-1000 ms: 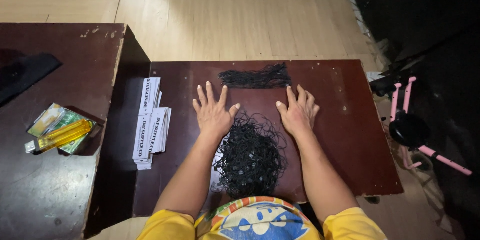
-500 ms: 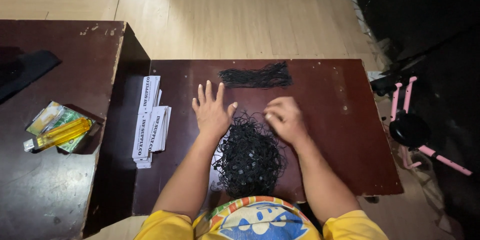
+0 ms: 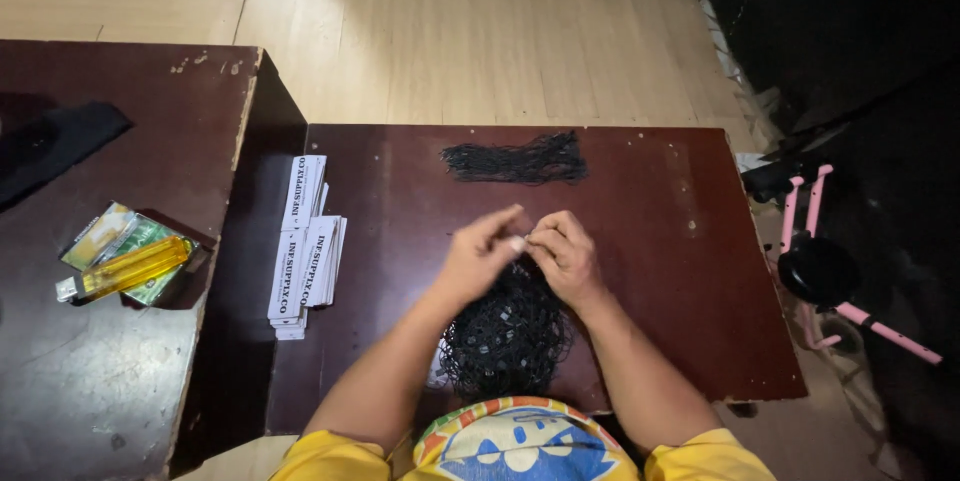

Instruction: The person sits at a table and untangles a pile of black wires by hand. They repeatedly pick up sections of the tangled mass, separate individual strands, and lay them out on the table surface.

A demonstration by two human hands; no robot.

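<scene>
Right, so the person sits at a low dark-brown table (image 3: pixel 680 241), top scuffed & a bit shiny w/ pale specks. Both hands meet over the middle of it. The left hand (image 3: pixel 478 253) and right hand (image 3: pixel 562 256) are pinched together, fingertips touching, w/ a tiny pale piece (image 3: pixel 518 242) nipped between them; too small to say what it is. Which hand truly has hold of it, can't tell. Both are curled nearly closed, thumbs against forefingers.

Just below the hands, nearest the person's chest, lies a tangled heap of black cords (image 3: pixel 505 336) w/ small pale bits in it. At the far edge of the table sits a tidier bundle of black cords (image 3: pixel 517 160), laid out lengthwise, well apart from the hands.

On the table's left side, a stack of white printed cards (image 3: pixel 305 246), some hanging over the edge.

A second, bigger dark table (image 3: pixel 130 141) stands to the left, surface worn, chipped at the corner. On it: a yellow lighter (image 3: pixel 128 269) atop some greenish packets (image 3: pixel 110 236), & a black flat thing (image 3: pixel 55 141) further back.

Floor is light wood planks (image 3: pixel 480 31). Pink-framed stool w/ black seat (image 3: pixel 820 271) to the right, in shadow.
</scene>
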